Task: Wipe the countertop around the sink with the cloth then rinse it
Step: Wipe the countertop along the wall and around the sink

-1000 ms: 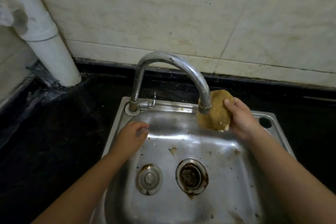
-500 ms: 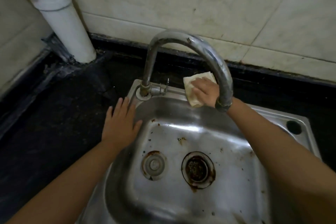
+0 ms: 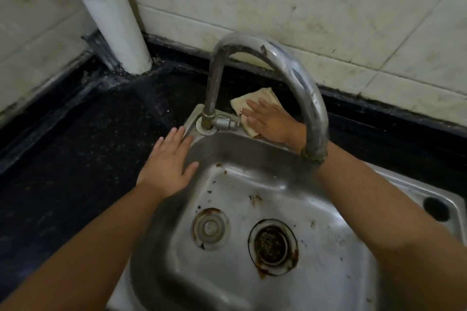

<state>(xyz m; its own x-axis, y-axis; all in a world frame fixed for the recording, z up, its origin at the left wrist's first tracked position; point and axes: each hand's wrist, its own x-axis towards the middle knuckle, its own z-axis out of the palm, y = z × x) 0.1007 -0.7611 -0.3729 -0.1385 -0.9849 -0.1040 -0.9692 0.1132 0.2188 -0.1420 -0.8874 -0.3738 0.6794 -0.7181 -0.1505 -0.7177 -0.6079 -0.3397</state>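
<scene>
- The cloth (image 3: 255,106), pale and crumpled, lies flat at frame centre, half on the sink's back rim, half on the black bench (image 3: 83,134) behind it, just right of the tap (image 3: 290,70) base.
- Right hand (image 3: 267,121) lies right on top of it, fingers (image 3: 252,105) straight and pressing down, not pinching. Cloth pokes out past the fingertips toward upper left, so its long axis runs roughly along the back rim.
- Left hand (image 3: 169,159) is flat too, fingers spread, resting on the sink's left corner rim, holding nothing. Clearly the farther hand from the cloth.
- I'd guess wiping's mid-way; the next stroke probably slides along behind the tap.
- Sink (image 3: 290,182) basin: no water standing, just rust spots, a drain (image 3: 273,246) and a smaller plug fitting (image 3: 209,228).
</scene>
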